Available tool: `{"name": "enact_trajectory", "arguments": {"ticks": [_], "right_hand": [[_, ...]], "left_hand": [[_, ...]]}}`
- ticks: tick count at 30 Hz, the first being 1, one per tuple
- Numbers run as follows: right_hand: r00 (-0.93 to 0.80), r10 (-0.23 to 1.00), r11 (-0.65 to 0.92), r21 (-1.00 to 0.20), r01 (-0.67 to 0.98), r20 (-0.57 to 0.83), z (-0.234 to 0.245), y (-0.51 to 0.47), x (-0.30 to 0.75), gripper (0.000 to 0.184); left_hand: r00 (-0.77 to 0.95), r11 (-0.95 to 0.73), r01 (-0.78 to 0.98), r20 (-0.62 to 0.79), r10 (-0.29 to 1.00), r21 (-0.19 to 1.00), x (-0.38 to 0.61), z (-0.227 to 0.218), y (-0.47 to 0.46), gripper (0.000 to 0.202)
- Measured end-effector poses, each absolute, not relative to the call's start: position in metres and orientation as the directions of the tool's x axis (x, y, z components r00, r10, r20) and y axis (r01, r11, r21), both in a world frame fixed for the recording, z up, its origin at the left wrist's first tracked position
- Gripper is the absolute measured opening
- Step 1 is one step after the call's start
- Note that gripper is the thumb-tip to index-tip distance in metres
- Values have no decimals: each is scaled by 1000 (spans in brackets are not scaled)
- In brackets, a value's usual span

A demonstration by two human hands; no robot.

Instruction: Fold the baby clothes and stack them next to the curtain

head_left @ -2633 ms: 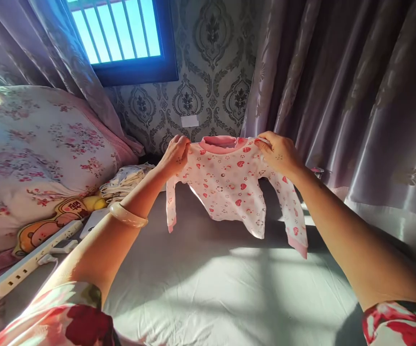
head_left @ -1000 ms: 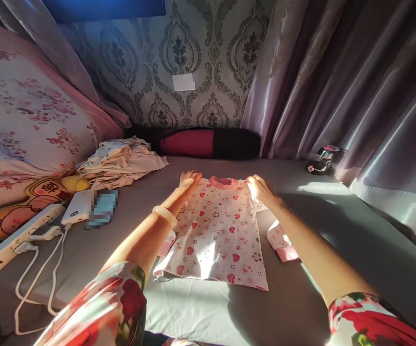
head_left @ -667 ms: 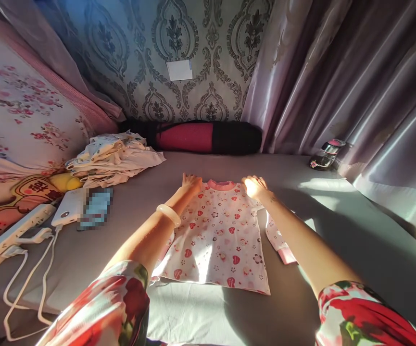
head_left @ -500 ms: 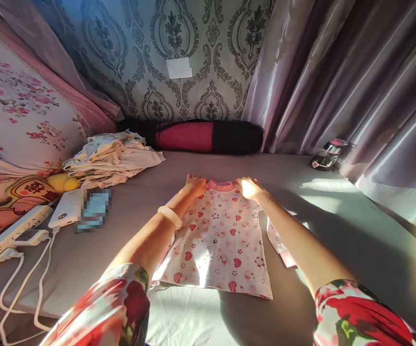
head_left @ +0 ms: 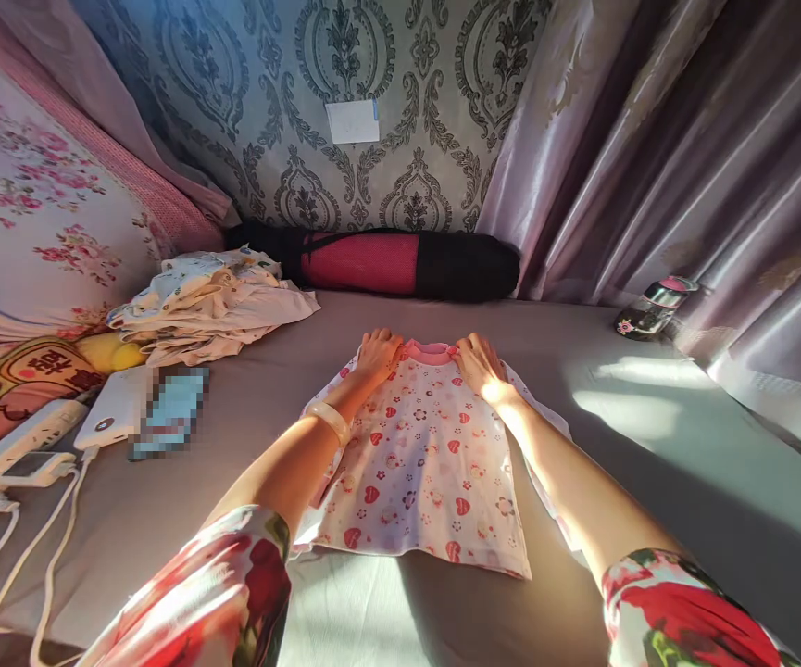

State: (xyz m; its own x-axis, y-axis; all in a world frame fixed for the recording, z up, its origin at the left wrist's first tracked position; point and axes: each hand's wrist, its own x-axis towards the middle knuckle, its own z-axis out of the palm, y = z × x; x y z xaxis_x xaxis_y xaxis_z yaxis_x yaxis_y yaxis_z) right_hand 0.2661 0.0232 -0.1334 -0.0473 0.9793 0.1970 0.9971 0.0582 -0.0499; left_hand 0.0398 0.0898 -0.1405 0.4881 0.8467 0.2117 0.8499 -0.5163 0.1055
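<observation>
A small long-sleeved shirt (head_left: 418, 463), white with red hearts and flowers, lies spread flat on the bed with its pink collar away from me. My left hand (head_left: 381, 354) is closed on the shoulder just left of the collar, fingers curled over the cloth. On the other shoulder, close beside the collar, my right hand (head_left: 478, 363) pinches the fabric. Both fingertips are partly hidden behind the knuckles. My forearms cover parts of the two sleeves.
Folded clothes (head_left: 216, 310) are piled at the back left. A power bank (head_left: 112, 408), a blurred phone-like object (head_left: 172, 412) and a power strip (head_left: 21, 454) with white cables lie left. A black-and-red roll bag (head_left: 365, 262) lines the wall; a bottle (head_left: 657, 308) stands right.
Both hands have shifted slightly, with fingers now more curled on the shoulders. The right sleeve has moved outward and its pink cuff is no longer seen. The view has turned a little left.
</observation>
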Motion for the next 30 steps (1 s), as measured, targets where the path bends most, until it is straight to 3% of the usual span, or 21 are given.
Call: {"name": "enact_trajectory", "arguments": {"ticks": [10,17,22,25,30], "right_hand": [[-71,970,88,-60,994,234,-134,71,269,31],[-30,992,41,-86,995,122,-133,78,265,32],[59,969,-2,-231,973,240,-106,52,285,35],[183,941,-87,-319,944,284,-90,12,307,25],[110,993,-96,-292,952,32,-87,-86,322,18]], "left_hand": [[469,-491,868,204,859,75,47,-137,130,36],[467,-473,881,147,872,7,53,-143,136,36],[449,-465,884,203,870,39,41,-131,125,36],[475,-501,862,221,852,78,27,-122,113,38],[602,-619,775,148,784,125,26,-121,91,35]]}}
